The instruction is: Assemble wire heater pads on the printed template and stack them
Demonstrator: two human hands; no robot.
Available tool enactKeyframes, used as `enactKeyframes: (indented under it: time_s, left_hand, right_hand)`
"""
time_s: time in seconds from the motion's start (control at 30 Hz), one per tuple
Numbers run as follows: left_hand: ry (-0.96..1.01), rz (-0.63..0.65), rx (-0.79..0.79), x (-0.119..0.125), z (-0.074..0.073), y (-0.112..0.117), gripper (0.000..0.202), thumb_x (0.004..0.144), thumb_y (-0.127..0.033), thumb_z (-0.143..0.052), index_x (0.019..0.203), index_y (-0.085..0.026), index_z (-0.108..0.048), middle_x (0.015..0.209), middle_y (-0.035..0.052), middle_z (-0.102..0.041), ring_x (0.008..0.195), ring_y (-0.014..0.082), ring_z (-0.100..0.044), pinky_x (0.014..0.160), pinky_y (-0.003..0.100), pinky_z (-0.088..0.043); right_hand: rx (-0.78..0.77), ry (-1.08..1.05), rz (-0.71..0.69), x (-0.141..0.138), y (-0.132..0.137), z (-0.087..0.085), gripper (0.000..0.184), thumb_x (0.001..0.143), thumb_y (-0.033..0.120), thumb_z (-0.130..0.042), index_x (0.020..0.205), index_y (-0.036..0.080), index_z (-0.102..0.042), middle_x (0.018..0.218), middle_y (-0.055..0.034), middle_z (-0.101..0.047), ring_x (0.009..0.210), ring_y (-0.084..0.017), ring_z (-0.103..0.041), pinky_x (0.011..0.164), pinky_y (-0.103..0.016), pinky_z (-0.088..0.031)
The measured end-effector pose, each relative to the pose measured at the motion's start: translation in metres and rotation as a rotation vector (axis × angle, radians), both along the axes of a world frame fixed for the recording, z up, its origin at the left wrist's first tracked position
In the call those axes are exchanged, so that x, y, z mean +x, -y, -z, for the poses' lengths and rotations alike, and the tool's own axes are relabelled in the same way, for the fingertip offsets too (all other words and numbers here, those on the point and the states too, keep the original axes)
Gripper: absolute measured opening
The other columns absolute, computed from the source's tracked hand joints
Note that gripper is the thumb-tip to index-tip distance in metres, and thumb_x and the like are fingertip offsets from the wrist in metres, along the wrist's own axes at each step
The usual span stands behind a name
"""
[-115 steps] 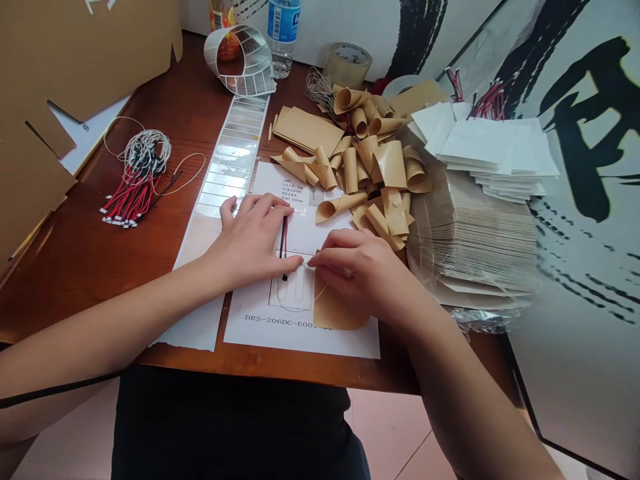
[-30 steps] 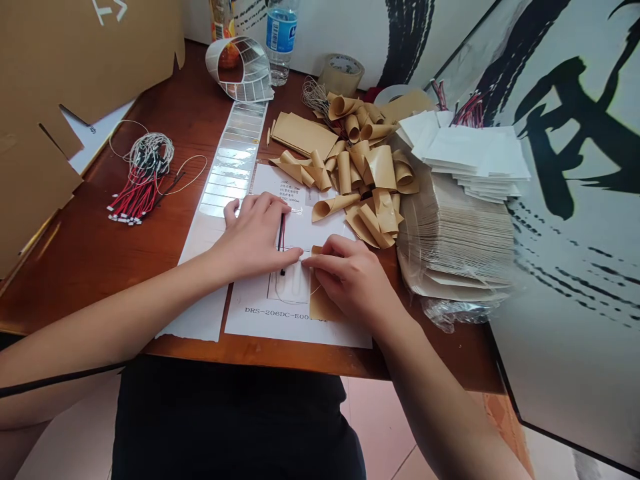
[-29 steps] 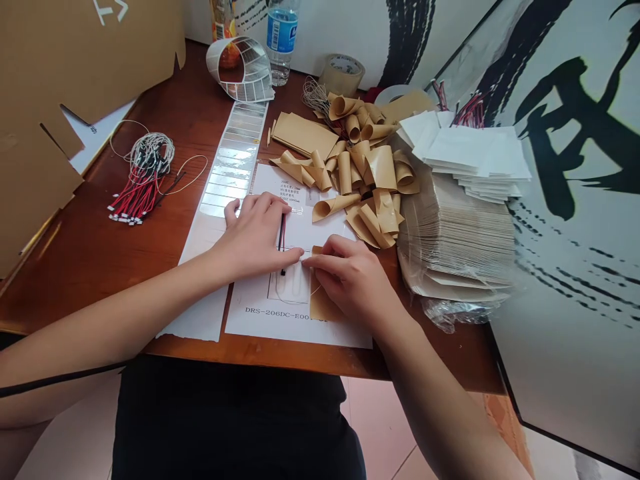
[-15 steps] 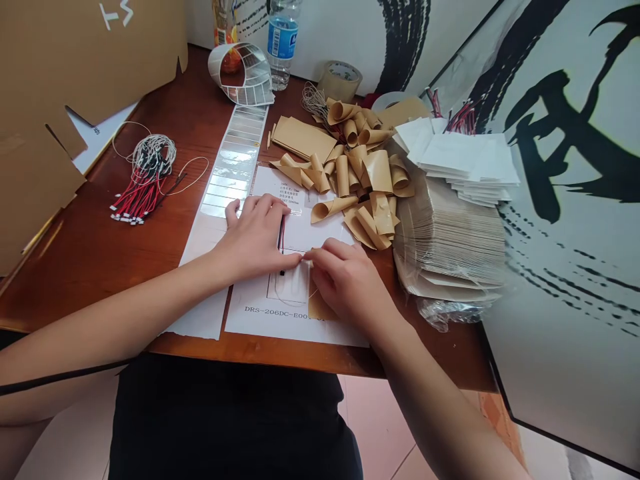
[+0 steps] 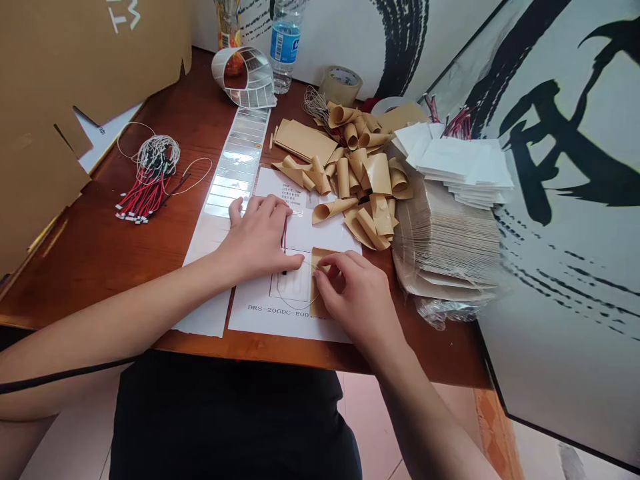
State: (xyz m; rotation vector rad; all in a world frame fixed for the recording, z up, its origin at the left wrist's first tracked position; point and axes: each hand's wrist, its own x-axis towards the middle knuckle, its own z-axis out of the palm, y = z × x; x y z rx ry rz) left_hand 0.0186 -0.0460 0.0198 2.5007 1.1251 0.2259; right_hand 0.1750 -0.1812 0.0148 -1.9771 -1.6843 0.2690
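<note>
My left hand [image 5: 263,233] lies on the white printed sheet [image 5: 260,323], fingers spread and thumb stretched right. Under its fingertips runs a red and black cable [image 5: 285,235], partly hidden by the hand. A thin pale wire [image 5: 295,308] loops from the cable toward my right hand [image 5: 353,287]. The right thumb and index finger are closed in a pinch on this wire near its end. Beneath that hand a brown paper piece [image 5: 316,303] rests on the sheet, mostly covered.
A strip of silver labels [image 5: 235,163] runs to its roll [image 5: 263,73]. Left lies a bundle of red-black cables [image 5: 145,190]. Rolled brown papers [image 5: 343,177], a stack of cards [image 5: 450,233] and white packets [image 5: 465,160] stand right. Behind are a bottle [image 5: 284,47] and tape [image 5: 341,85].
My right hand has moved slightly right and down, away from the left thumb, drawing the thin wire into view. More of the brown paper piece shows. My left hand stays in place.
</note>
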Motion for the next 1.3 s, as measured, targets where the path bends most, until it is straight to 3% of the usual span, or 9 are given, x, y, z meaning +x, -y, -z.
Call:
enactKeyframes:
  time_s: [0.13, 0.37, 0.5, 0.7, 0.87, 1.03, 1.3]
  left_hand:
    - [0.01, -0.004, 0.002, 0.0, 0.001, 0.0, 0.073, 0.075, -0.055, -0.073, 0.134, -0.016, -0.055, 0.147, 0.0167, -0.054, 0.142, 0.0391, -0.041, 0.124, 0.066, -0.013]
    - [0.004, -0.007, 0.001, 0.0, -0.001, 0.0, 0.072, 0.075, -0.053, -0.074, 0.134, -0.016, -0.056, 0.148, 0.0169, -0.054, 0.143, 0.0379, -0.041, 0.124, 0.065, -0.013]
    - [-0.003, -0.004, -0.004, 0.0, -0.002, 0.001, 0.072, 0.075, -0.053, -0.074, 0.134, -0.015, -0.055, 0.148, 0.0171, -0.054, 0.143, 0.0373, -0.041, 0.125, 0.065, -0.013]
    - [0.0, -0.003, 0.006, 0.0, -0.001, 0.001, 0.073, 0.075, -0.054, -0.073, 0.135, -0.016, -0.055, 0.147, 0.0167, -0.054, 0.143, 0.038, -0.04, 0.125, 0.066, -0.011]
    - [-0.002, -0.006, 0.006, 0.001, 0.0, 0.0, 0.074, 0.075, -0.054, -0.073, 0.135, -0.016, -0.055, 0.147, 0.0169, -0.054, 0.142, 0.0388, -0.04, 0.125, 0.066, -0.012]
    - [0.001, -0.01, 0.025, 0.0, 0.002, 0.0, 0.075, 0.073, -0.056, -0.072, 0.134, -0.016, -0.056, 0.146, 0.0171, -0.054, 0.141, 0.0387, -0.042, 0.124, 0.067, -0.014]
    - [0.005, -0.011, 0.019, 0.0, 0.002, 0.0, 0.07, 0.074, -0.056, -0.072, 0.132, -0.02, -0.056, 0.145, 0.0158, -0.055, 0.141, 0.0385, -0.042, 0.124, 0.067, -0.014]
  right_hand:
    - [-0.034, -0.007, 0.037, 0.0, -0.002, 0.004, 0.011, 0.091, 0.021, -0.058, 0.081, 0.021, -0.064, 0.081, -0.0053, -0.068, 0.072, -0.02, -0.062, 0.07, -0.034, -0.045]
    - [-0.067, 0.117, 0.013, -0.005, -0.006, 0.013, 0.014, 0.094, 0.019, -0.048, 0.083, 0.022, -0.055, 0.086, -0.0084, -0.065, 0.082, -0.025, -0.058, 0.074, -0.037, -0.037]
    - [-0.051, 0.138, 0.04, -0.013, -0.001, 0.012, 0.015, 0.097, 0.018, -0.047, 0.086, 0.022, -0.056, 0.088, -0.0085, -0.069, 0.087, -0.027, -0.056, 0.074, -0.037, -0.03]
    - [-0.018, 0.104, 0.009, -0.014, 0.012, 0.003, 0.011, 0.088, 0.015, -0.059, 0.095, 0.021, -0.066, 0.088, -0.0063, -0.075, 0.087, -0.027, -0.058, 0.077, -0.038, -0.033]
    - [0.137, 0.178, 0.028, -0.019, 0.024, 0.004, 0.01, 0.089, 0.014, -0.064, 0.089, 0.021, -0.072, 0.081, -0.0039, -0.072, 0.08, -0.024, -0.057, 0.072, -0.036, -0.036]
    - [0.269, 0.252, -0.07, -0.028, 0.029, 0.008, 0.015, 0.096, 0.012, -0.06, 0.091, 0.02, -0.071, 0.081, -0.0046, -0.068, 0.078, -0.022, -0.057, 0.071, -0.036, -0.039]
    - [0.384, 0.257, -0.222, -0.024, 0.028, 0.022, 0.02, 0.095, 0.002, -0.061, 0.099, 0.02, -0.07, 0.102, -0.0052, -0.079, 0.087, -0.021, -0.059, 0.076, -0.036, -0.041]
